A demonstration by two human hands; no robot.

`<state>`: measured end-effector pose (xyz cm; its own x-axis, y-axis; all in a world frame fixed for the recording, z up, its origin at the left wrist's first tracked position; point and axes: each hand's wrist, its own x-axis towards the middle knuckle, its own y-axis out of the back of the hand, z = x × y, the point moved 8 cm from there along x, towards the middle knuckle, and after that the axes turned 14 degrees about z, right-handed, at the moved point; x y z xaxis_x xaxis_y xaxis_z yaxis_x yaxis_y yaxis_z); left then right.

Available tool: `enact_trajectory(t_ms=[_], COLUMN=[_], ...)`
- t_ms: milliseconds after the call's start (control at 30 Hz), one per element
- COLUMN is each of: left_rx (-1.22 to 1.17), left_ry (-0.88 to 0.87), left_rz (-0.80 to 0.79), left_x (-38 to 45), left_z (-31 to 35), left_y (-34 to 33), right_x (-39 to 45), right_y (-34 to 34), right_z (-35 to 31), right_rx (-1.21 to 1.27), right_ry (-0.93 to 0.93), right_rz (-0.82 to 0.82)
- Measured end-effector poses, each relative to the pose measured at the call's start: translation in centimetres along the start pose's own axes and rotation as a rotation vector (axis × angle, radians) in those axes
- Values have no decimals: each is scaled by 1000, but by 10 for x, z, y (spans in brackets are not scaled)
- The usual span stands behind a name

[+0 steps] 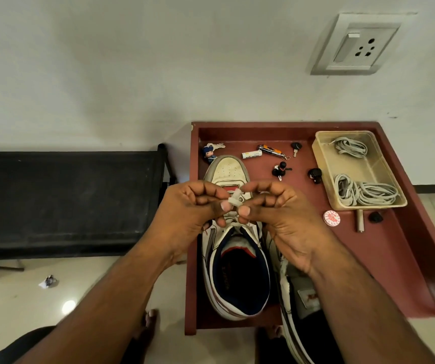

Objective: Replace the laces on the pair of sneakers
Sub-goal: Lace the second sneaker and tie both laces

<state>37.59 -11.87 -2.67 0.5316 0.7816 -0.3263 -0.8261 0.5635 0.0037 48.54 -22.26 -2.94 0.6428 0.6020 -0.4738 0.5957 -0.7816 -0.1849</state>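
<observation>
At the near edge of the red-brown desk (384,261), two white sneakers lie side by side with their toes toward the wall. The right-hand sneaker (296,300) overhangs the near edge and is largely covered by the right forearm. The left-hand sneaker (233,271) sits beside it along the desk's left edge, its dark blue lining open to the camera and its scuffed toe cap reaching toward the far left corner.

Above that shoe's tongue the two hands meet — the left hand (192,208) and the right hand (279,214) both have their fingers curled, and between thumbs and fingertips they pinch a short stretch of white lace (234,199), held over the eyelets. More lace runs down to the shoe beneath the thumbs.

Right of the hands, a round red-and-white disc (331,218) lies on the desk, with a small metal cylinder (360,221) and a black knob (375,217) just beyond it toward the right edge.

Farther back, at the far right corner, a clear plastic tray (324,166) holds two bundles of grey-white laces (363,193) — one coiled at its near end, a smaller one at its far end.

Along the far edge lie small things: a doll keychain with keys (209,152) at the far left corner, a white battery (252,154), an orange-handled pocket tool (272,150), a black-headed key (296,147), and two little black figures (280,169) (315,175).
</observation>
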Motion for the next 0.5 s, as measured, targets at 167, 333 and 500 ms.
enact_trajectory(t_ms=[167, 333, 500], left_rx=[46, 36, -186], left_ry=[-122, -178, 134], left_rz=[-69, 37, 223], left_x=[-4, -8, -5], left_z=[11, 12, -16], left_y=[-4, -2, 2], right_x=[0, -1, -2], right_y=[-3, -2, -5], right_z=[-1, -3, -8], right_rx=[-66, -93, -343], right_ry=[36, 89, 245], right_rz=[-29, 42, 86])
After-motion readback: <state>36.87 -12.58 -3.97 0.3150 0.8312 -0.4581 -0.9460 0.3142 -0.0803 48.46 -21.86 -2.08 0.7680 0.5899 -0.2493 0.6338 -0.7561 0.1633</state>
